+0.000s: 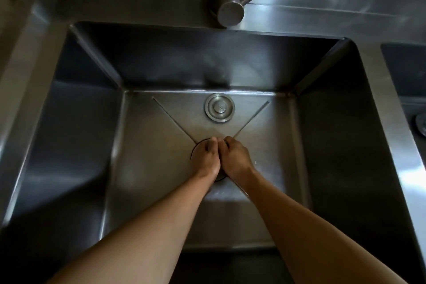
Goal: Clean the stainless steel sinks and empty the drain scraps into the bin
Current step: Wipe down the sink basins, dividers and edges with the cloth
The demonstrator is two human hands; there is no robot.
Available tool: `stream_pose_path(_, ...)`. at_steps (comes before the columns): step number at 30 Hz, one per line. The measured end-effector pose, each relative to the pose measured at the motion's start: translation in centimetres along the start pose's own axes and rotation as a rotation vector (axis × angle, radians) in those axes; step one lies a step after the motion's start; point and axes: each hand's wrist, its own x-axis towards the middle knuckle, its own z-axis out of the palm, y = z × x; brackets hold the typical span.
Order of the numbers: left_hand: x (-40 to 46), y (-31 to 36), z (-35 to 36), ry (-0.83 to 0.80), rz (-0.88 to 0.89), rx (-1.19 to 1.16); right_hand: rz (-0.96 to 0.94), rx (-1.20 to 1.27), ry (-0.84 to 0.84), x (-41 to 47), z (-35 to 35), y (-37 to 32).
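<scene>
We are looking down into a deep steel sink (76,145). Both our hands are at the bottom, side by side and touching. The left hand (205,157) and the right hand (232,157) sit on top of the drain (195,152), a round disc in the middle of the sink floor. The fingers curl down over it. We cannot tell if they are gripping the drain or just pressing on it, because the hands hide most of it.

A round plug (219,107) lies on the sink floor near the back wall, well apart from the hands. The tap (231,7) hangs above the back edge. No water is running. A second sink (405,69) shows at the right edge.

We think the job is at an early part. The drain looks like it is not out yet. We see no scraps and no bin. Lifting the drain out, dumping it and washing both sinks all seem left to do.
</scene>
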Motion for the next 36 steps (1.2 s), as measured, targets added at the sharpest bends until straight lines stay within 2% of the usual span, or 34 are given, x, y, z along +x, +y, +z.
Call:
stream_pose_path(5, 1.4, -1.1, 1.0, 0.005, -0.104, -0.091, -0.008, -0.116, -0.036, 1.5, 1.2, 1.2)
stream_pose_path(11, 2.8, -2.0, 1.3, -0.007, -0.154, 0.005, -0.028, -0.200, -0.085, 2.6, 1.6, 2.0)
stream_pose_path(24, 3.6, -2.4, 1.7, -0.047, -0.249, -0.022, 0.016, -0.222, -0.141, 3.2, 1.8, 2.0)
stream_pose_path(28, 3.5, -2.3, 1.6, -0.046, -0.263, -0.040, 0.070, -0.120, -0.131, 3.1, 1.9, 2.1)
stream_pose_path(32, 3.3, -1.7, 1.2, -0.075, -0.347, -0.046, 0.209, 0.158, -0.129, 2.5, 1.7, 2.4)
stream_pose_path(34, 3.0, -1.5, 0.8, -0.081, -0.401, -0.120, 0.270, 0.298, -0.197, 1.6, 0.9, 1.9)
stream_pose_path(36, 2.6, -1.3, 0.4, -0.100, -0.496, -0.294, 0.206, 0.429, -0.240, 0.6, -0.1, 1.6)
